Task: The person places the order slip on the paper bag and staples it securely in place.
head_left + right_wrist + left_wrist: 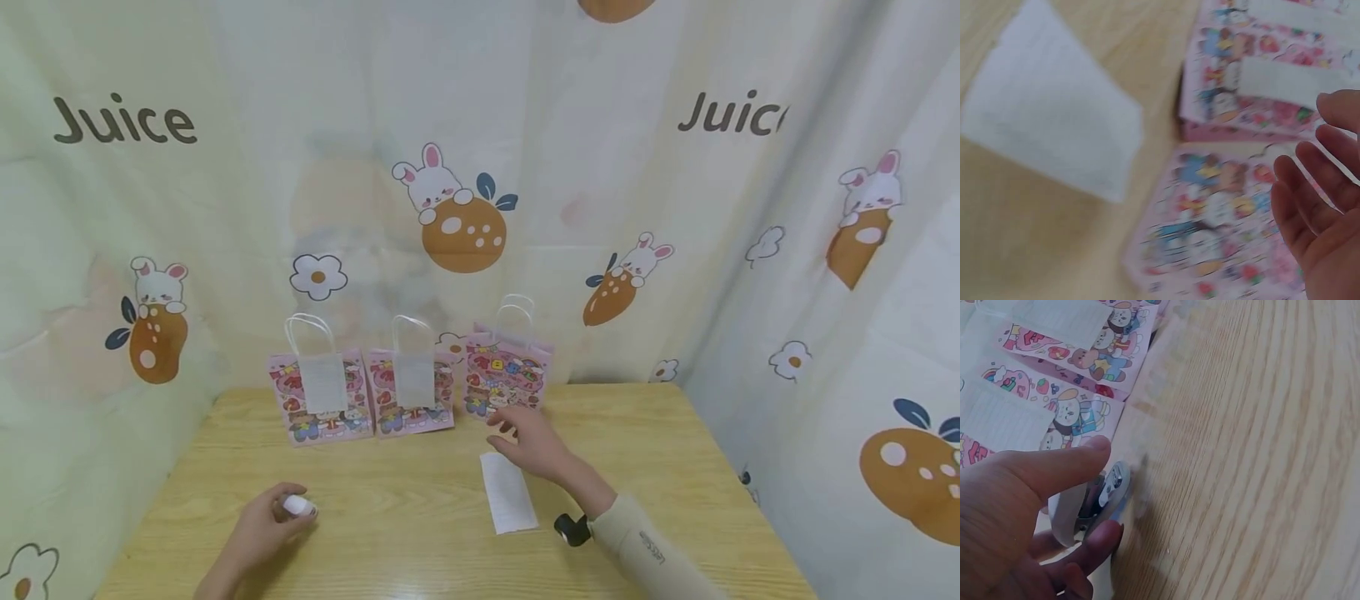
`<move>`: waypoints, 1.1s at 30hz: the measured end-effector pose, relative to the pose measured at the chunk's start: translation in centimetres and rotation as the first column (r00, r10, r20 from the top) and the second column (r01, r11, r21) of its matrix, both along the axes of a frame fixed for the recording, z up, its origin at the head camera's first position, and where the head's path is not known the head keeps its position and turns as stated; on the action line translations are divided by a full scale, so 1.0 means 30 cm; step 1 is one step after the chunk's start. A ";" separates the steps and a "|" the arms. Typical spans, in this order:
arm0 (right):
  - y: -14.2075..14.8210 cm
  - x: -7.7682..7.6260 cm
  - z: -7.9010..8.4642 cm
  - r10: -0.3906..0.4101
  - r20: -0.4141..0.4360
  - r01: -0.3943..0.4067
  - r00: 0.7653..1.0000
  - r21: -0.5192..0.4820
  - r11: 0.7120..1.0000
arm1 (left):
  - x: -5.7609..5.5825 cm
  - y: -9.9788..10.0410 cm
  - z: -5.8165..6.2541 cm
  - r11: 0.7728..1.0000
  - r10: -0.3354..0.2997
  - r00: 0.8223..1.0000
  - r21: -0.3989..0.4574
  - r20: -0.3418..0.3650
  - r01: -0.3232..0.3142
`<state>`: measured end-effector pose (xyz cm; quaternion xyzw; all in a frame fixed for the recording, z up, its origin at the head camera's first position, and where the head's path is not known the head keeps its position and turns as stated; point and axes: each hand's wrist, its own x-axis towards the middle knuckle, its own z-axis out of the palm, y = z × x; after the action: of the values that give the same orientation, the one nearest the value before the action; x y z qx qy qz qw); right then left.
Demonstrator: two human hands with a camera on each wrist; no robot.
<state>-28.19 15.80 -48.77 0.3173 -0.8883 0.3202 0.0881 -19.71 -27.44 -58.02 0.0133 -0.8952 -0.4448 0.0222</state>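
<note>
A small white stapler (300, 505) lies in my left hand (262, 527), at the table's front left. In the left wrist view the thumb and fingers grip the stapler (1070, 515), its metal jaw end pointing away from the palm. My right hand (536, 446) hovers before the right-hand pink cartoon gift bag (510, 375), holding nothing. Its fingers (1300, 203) are relaxed and spread in the right wrist view. Below it on the table is a white paper slip (508, 493). The left bag (360, 396) and middle bag (444, 387) each have a white slip on the front.
The three bags stand in a row at the back of the wooden table (405, 533), white handles upright. Behind them hangs a printed curtain (585, 200), which also closes off both sides. A black device (572, 530) sits at the right wrist.
</note>
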 end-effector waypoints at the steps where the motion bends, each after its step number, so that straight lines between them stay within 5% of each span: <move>1: 0.013 -0.001 -0.023 -0.008 0.023 0.008 1.000 -0.002 1.000 | 0.001 -0.002 -0.003 1.000 0.004 1.000 -0.006 0.005 -0.004; 12: 0.121 -0.039 -0.191 -0.073 0.201 0.094 0.977 -0.099 0.991 | -0.015 0.000 0.010 0.996 0.013 1.000 -0.083 -0.014 -0.014; 21: 0.136 -0.048 -0.247 -0.196 0.304 0.237 0.932 -0.103 0.966 | -0.050 0.005 -0.009 0.991 0.043 0.997 -0.126 -0.063 -0.051; 33: 0.136 -0.056 -0.322 -0.189 0.350 0.249 0.918 -0.135 0.959 | -0.046 0.003 -0.022 0.991 0.065 0.996 -0.109 -0.067 -0.072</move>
<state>-29.87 19.87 -58.43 0.1477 -0.8883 0.4348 -0.0001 -21.09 -27.35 -58.69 0.0288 -0.9166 -0.3932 0.0667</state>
